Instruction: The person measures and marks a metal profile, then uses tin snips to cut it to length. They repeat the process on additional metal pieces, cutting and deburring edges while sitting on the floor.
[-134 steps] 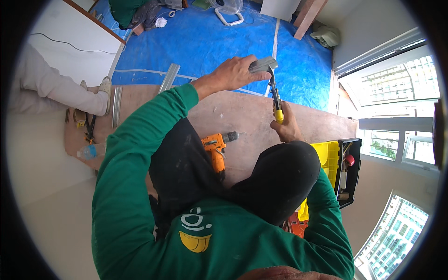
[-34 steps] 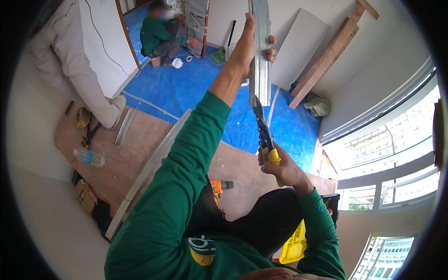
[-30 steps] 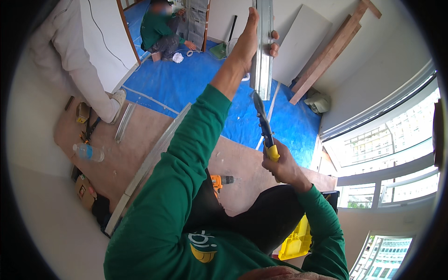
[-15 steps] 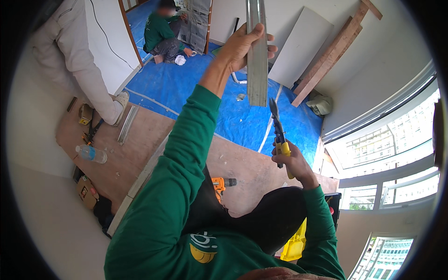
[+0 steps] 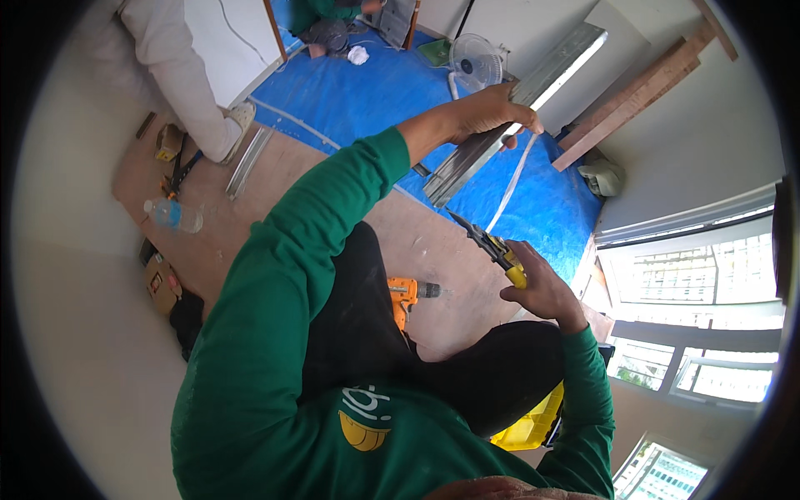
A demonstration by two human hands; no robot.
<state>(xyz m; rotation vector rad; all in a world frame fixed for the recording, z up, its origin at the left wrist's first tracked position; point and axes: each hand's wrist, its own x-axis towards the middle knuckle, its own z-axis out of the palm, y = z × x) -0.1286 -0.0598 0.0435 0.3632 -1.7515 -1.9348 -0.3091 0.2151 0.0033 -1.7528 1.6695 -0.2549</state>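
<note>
My left hand (image 5: 492, 117) grips a silver metal channel (image 5: 557, 60), held slanting over the blue sheet with its lower end toward me. My right hand (image 5: 533, 287) is wrapped round the yellow-and-black handles of metal snips (image 5: 492, 243); their blades point up-left, just below the channel's lower end and apparently apart from it. An orange cordless drill (image 5: 403, 293) lies on the plywood board (image 5: 450, 317) by my bent legs.
A person's pale-trousered leg (image 5: 192, 92) stands at left near a bottle (image 5: 173, 215), tools and loose channel (image 5: 248, 162). A crouching co-worker (image 5: 321, 25) is at the back. A fan (image 5: 475, 62) and leaning timber (image 5: 625, 104) are beyond the blue sheet (image 5: 550, 208). A yellow toolbox (image 5: 529, 423) is at right.
The channel has gone from upright to slanting right, its lower end nearer me. My left hand has moved down and right. The snips, earlier at the channel's end, have tilted up-left and sit lower.
</note>
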